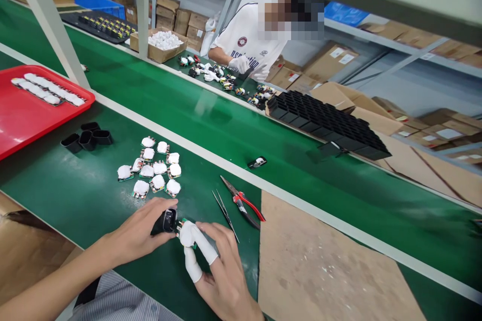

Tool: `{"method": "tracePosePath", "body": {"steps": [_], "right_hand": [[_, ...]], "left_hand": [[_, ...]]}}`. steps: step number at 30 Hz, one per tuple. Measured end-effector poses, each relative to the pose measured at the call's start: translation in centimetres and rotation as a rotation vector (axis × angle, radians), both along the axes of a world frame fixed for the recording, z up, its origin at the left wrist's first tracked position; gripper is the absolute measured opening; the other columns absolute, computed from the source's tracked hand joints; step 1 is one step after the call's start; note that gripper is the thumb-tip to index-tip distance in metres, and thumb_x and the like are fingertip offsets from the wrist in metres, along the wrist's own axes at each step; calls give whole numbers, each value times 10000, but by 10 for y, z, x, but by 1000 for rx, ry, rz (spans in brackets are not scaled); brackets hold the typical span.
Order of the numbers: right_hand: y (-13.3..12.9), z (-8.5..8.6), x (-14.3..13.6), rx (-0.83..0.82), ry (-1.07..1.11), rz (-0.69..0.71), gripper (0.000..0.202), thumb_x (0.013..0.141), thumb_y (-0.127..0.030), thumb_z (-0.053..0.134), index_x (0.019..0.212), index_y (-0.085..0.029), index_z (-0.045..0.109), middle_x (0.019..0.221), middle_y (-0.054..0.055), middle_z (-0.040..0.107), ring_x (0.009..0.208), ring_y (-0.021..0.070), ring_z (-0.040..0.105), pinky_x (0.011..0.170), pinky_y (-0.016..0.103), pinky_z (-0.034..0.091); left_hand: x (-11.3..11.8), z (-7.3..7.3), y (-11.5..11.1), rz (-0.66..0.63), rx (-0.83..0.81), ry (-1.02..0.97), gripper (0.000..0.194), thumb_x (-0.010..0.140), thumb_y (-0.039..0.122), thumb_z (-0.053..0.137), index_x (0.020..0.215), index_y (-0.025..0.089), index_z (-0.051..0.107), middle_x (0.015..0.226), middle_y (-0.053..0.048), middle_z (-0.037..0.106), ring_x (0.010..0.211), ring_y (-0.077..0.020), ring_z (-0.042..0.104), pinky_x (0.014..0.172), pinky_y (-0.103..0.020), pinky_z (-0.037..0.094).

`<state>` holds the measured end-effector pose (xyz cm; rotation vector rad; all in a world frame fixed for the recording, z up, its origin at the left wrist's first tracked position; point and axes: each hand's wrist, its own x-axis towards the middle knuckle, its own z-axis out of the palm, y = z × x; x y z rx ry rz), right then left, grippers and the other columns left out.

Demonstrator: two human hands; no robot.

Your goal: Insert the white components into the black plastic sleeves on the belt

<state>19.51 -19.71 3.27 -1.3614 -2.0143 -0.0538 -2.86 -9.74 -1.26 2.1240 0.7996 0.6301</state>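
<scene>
White-topped circuit board [187, 235] beside black casing [162, 222]
Near front edge of tabletop [90, 200], left grip [141, 228] pinches casing; right grip [222, 266], board.

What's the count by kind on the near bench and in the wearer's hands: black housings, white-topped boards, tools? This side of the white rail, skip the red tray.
Black housings: 5 (4 on the bench, 1 in the left hand)
White-topped boards: 13 visible (12 loose, 1 in the right hand)
Pliers: 1
Tweezers: 1
Total: 20
</scene>
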Motion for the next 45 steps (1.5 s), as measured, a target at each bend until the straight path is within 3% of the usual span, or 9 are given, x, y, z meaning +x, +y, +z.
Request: {"method": "tracePosePath", "body": {"steps": [6,10,20,38,45], "right_hand": [[6,-1,-8,2,-40,37,473,913,-52,674,1360,-177,582,1273,170,658,1159,322,607,883,481,612],[7,-3,-8,-13,-91,30,377,929,-63,658,1282,-191,615,1277,161,656,1166,320,608,884,482,608],[12,5,-9,-62,-222,51,173,951,-50,582,1103,-95,650,1250,210,634,1124,345,567,822,488,606],[17,14,0,-161,-143,131,282,946,-35,565,1217,-107,603,1286,196,584,1145,325,526,896,488,580],[20,9,-2,-163,-141,143,189,932,-23,564,1088,-112,623,1251,202,591,1143,334,533,896,502,583]], "left_hand": [[-1,3,0,-106,-6,-82,694,1015,131,587,1600,329,272,1461,-126,565,1389,-271,544,1163,-508,511],[-1,5,0,-109,-22,-81,692,1025,120,561,1611,324,256,1471,-128,560,1385,-253,555,1162,-494,519],[0,4,1,-110,70,-86,682,1046,133,540,1636,281,231,1442,-139,595,1364,-256,569,1117,-474,554],[-1,4,2,-96,109,-48,671,1074,232,564,1646,294,219,1450,-121,630,1333,-272,594,1096,-491,557],[0,1,1,-94,138,-34,675,1073,242,569,1648,293,219,1438,-128,637,1303,-290,602,1064,-509,555]]}}
